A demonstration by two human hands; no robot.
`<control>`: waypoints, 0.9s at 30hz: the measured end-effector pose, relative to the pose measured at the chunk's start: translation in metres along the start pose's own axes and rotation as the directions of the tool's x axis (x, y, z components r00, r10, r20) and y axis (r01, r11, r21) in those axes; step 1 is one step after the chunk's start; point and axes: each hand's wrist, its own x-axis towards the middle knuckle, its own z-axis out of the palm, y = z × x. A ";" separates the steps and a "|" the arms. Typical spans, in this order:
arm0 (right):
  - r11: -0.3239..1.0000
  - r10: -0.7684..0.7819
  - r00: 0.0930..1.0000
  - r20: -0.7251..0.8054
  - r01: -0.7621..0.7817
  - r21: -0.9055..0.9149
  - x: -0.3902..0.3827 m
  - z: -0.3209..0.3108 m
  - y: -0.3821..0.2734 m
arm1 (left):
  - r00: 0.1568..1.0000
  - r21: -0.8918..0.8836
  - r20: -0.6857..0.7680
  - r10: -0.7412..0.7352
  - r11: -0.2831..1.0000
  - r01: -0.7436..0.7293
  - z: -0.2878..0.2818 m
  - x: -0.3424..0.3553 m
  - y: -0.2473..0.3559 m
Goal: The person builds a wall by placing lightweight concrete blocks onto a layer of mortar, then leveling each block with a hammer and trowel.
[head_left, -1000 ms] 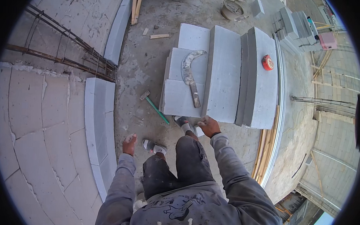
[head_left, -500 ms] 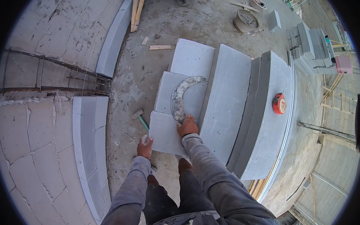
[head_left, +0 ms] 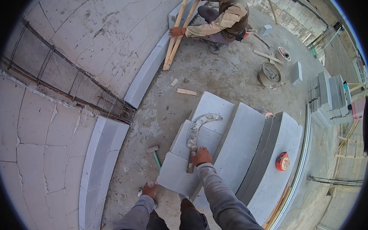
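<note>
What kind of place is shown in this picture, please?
Most likely a building site: large pale blocks are stacked in front of the person, rusty reinforcing bars run through a gap in what seems a block wall, and a mixing bucket stands on the bare grey floor.

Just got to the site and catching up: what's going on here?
The person's right hand grips the handle of a curved blade lying on stacked pale blocks. Their left hand is at the stack's near-left corner; contact is unclear. A green-handled hammer lies on the floor to the left, and a red tape measure sits on a block. Beyond, a crouching co-worker holds wooden strips by the wall.
</note>
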 end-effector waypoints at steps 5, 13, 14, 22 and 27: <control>0.953 -0.295 0.923 -0.245 0.266 -0.144 -0.043 -0.030 0.049 | 0.838 -0.091 0.545 0.023 0.995 0.031 0.043 -0.045 0.027; 0.951 -0.309 0.878 -0.366 0.286 -0.118 -0.056 -0.053 0.080 | 0.547 -0.220 0.837 0.029 0.932 0.288 0.097 -0.072 0.066; 0.947 -0.321 0.878 -0.354 0.297 -0.124 -0.047 -0.058 0.080 | 0.523 -0.158 0.842 -0.129 0.870 0.468 0.099 -0.072 0.068; 0.971 -0.230 0.772 -0.593 0.139 -0.197 0.119 -0.162 0.087 | 0.265 -0.002 0.925 -0.271 0.695 0.719 0.105 -0.084 0.064; 0.953 -0.089 0.878 -0.471 -0.061 -0.295 0.191 -0.213 0.087 | 0.131 0.153 0.928 -0.349 0.678 0.719 0.105 -0.093 0.077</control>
